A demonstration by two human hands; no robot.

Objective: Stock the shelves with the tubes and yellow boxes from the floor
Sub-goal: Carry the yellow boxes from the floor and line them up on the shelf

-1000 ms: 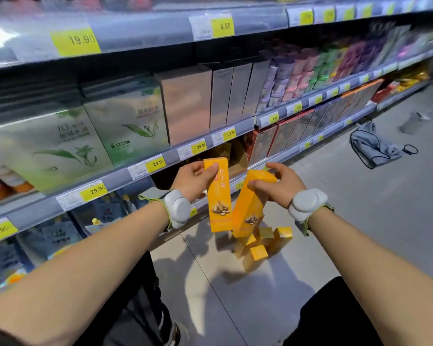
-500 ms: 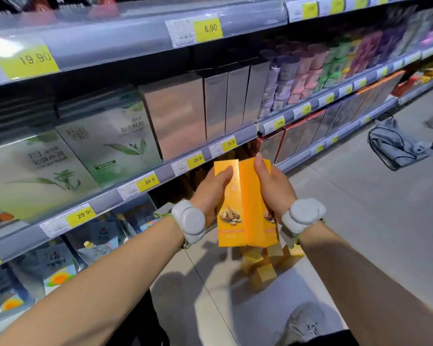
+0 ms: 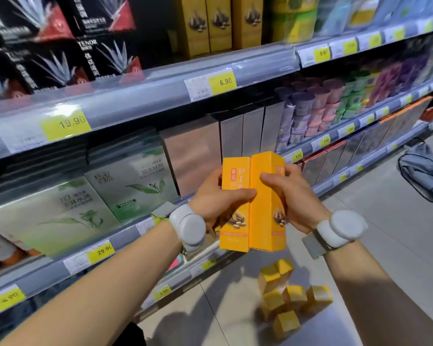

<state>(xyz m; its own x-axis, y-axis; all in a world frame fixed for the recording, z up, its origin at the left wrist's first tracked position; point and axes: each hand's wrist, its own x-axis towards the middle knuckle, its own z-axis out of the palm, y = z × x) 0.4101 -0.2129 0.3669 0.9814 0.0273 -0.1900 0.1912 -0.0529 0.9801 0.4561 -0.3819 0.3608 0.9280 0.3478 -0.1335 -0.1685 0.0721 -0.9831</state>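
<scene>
Both hands, left hand point(image 3: 216, 199) and right hand point(image 3: 289, 196), clamp two upright yellow boxes point(image 3: 253, 201) at frame centre; uneven squeezing could let one slip floorward

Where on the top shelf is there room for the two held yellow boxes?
A dark gap sits between the black boxes and the matching yellow boxes on the top shelf. The shelf below, with green boxes and silver boxes, looks packed.

Two upright yellow boxes point(image 3: 253, 201) are pressed side by side between the left hand point(image 3: 218, 198) and right hand point(image 3: 289, 196), before blurred shelves point(image 3: 140, 93). More yellow boxes point(image 3: 290, 298), perhaps six, stand on the floor point(image 3: 390, 221) below.
</scene>
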